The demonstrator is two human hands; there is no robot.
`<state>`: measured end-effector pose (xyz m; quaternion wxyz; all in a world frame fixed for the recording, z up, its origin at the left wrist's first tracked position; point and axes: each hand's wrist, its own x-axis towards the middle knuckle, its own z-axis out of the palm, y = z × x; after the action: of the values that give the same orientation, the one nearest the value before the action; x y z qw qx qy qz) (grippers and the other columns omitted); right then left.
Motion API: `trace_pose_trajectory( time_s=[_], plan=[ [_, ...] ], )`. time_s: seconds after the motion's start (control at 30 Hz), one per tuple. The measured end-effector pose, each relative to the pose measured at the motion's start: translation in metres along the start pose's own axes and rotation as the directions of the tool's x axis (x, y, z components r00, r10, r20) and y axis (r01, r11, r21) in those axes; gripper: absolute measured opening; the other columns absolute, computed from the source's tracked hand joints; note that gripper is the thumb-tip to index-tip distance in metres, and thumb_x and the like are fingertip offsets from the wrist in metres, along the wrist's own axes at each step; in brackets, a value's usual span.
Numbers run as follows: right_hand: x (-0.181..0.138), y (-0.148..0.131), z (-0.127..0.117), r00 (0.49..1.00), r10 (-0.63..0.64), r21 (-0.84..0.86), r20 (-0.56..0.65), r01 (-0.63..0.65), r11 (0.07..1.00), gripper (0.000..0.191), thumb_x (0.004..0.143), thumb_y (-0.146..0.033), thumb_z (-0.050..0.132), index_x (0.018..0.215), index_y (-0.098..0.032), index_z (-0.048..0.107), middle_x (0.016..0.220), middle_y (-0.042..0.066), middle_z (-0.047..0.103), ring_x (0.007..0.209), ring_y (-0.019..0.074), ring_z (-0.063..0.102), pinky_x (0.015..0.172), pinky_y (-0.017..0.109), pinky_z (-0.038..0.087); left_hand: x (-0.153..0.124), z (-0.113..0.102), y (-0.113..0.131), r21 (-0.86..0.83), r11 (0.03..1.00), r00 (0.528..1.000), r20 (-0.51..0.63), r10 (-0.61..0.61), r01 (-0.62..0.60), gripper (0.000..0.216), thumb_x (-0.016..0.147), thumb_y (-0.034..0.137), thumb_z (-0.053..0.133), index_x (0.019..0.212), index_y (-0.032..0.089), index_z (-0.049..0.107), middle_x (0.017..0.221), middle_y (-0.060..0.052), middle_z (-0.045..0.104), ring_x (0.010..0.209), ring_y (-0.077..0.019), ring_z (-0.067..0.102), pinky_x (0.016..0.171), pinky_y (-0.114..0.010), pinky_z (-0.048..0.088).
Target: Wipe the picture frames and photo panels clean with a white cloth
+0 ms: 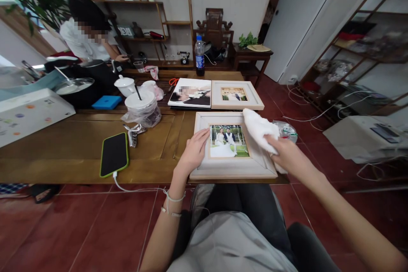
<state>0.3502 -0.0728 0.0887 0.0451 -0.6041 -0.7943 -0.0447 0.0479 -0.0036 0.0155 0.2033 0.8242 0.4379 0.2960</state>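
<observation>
A white picture frame [219,168] with a wedding photo [230,141] in it lies flat at the table's front edge. My left hand [193,149] rests on the frame's left side, fingers stretched out flat. In my right hand [282,149] is a white cloth [259,128], pressed against the frame's upper right part. The cloth hides that corner, and some of the fingers are out of sight behind it. Just beyond the frame lie a photo album [191,93] and a second picture frame [255,97], side by side.
A phone [114,155] on a charging cable lies left of me on the wooden table [153,170]. Beyond it stand a bagged cup [142,106], a white lidded cup [125,85] and a blue box [106,102]. A cola bottle [199,57] stands farther back. Another person [89,34] sits at far left.
</observation>
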Motion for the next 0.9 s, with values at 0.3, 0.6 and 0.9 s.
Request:
trace_pose_trajectory(
  time_s=[0.3,0.6,0.9],
  plan=[
    [0.112,-0.048,-0.011,0.898,-0.22,-0.064,-0.381,0.212,0.975,0.032,0.088,-0.01,0.039,0.109,-0.023,0.061,0.148,0.004,0.037,0.138,0.0274,0.026,0.104,0.048,0.034,0.0,0.002,-0.005,-0.002,1.0,0.999,-0.013,0.031,-0.031,0.045,0.092,0.015,0.033,0.135,0.022,0.045,0.141,-0.009,0.046,0.132,-0.0225,0.039,0.108,-0.047,0.034],
    [0.145,-0.089,0.036,0.803,-0.595,-0.035,-0.028,0.594,0.804,0.043,0.086,-0.002,0.039,0.122,-0.016,0.056,0.139,0.011,0.048,0.134,0.023,0.034,0.109,0.048,0.024,0.0,0.001,0.0,0.047,0.999,1.0,-0.003,-0.019,0.02,0.037,0.092,0.018,0.035,0.122,0.018,0.056,0.128,-0.012,0.056,0.122,-0.026,0.047,0.102,-0.049,0.04],
    [0.107,-0.017,0.001,0.901,-0.426,-0.086,0.086,0.433,0.897,0.043,0.075,0.003,0.042,0.096,-0.02,0.072,0.115,0.012,0.067,0.108,0.0225,0.06,0.102,0.045,0.032,0.0,0.001,-0.002,-0.034,0.999,0.999,-0.028,0.024,-0.025,0.044,0.093,0.016,0.033,0.134,0.021,0.046,0.14,-0.008,0.048,0.132,-0.022,0.04,0.109,-0.048,0.034]
  ],
)
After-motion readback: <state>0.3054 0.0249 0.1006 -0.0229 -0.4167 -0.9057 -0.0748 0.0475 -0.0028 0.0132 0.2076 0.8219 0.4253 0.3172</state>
